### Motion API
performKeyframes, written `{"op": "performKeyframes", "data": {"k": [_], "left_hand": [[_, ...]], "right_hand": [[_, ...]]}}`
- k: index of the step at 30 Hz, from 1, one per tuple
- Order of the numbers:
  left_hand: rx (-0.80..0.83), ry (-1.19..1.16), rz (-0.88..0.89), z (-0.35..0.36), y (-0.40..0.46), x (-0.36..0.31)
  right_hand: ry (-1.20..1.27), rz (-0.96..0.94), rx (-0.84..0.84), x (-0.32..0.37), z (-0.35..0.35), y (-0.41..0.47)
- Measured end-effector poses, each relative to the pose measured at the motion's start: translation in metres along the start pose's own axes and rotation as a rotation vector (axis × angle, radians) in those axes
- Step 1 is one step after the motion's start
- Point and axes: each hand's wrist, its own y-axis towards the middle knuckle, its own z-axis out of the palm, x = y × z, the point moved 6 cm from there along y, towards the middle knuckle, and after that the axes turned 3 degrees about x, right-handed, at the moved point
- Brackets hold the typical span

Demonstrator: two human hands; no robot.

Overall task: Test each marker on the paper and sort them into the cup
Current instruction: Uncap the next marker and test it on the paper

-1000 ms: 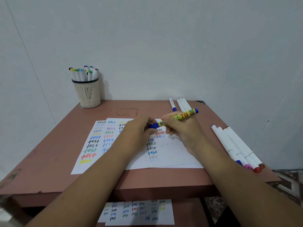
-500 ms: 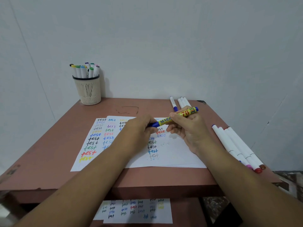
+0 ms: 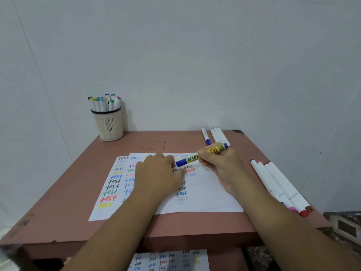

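Gripping yellow-labelled blue marker [image 3: 202,155] by barrel, right hand [image 3: 220,165]; left hand [image 3: 160,173] beside blue cap, grasp unclear; cap pull risked ink smearing white test paper [image 3: 211,196] beneath

Yellow-and-blue barrel marker [image 3: 202,155] printed "MARK…" and "70"; white paper sheet [image 3: 211,194] beneath it bearing repeated handwritten "test" in several colours.

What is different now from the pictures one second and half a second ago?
The left hand has left the blue cap end of the yellow marker and now sits just beside it above the paper. The right hand still grips the marker, cap still on. The cup and the loose markers stayed put.
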Motion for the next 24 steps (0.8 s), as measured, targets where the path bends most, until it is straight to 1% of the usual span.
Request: {"op": "performKeyframes", "data": {"k": [3, 6, 8, 11, 13, 17, 19, 24], "left_hand": [[0.054, 0.080, 0.049, 0.000, -0.003, -0.005], [0.155, 0.055, 0.069, 0.001, -0.001, -0.003], [0.253, -0.028, 0.057, 0.001, 0.005, 0.005], [0.413, -0.268, 0.044, -0.004, 0.013, 0.019], [0.463, -0.389, 0.028, -0.008, 0.020, 0.033], [0.420, -0.513, 0.007, -0.026, 0.042, 0.069], [0.370, -0.552, -0.010, -0.035, 0.053, 0.087], [0.086, -0.699, -0.101, -0.043, 0.070, 0.126]], "right_hand": [[0.063, 0.000, -0.082, -0.001, -0.006, 0.001], [0.084, -0.030, -0.175, 0.001, -0.013, 0.001], [0.071, -0.061, -0.228, 0.006, -0.016, -0.002], [-0.012, -0.103, -0.271, 0.012, -0.016, -0.007], [-0.023, -0.130, -0.290, 0.019, -0.016, -0.006], [0.124, -0.158, -0.242, 0.048, -0.001, 0.006], [0.167, -0.174, -0.209, 0.066, 0.017, 0.019], [0.177, -0.225, -0.151, 0.092, 0.077, 0.071]]}}
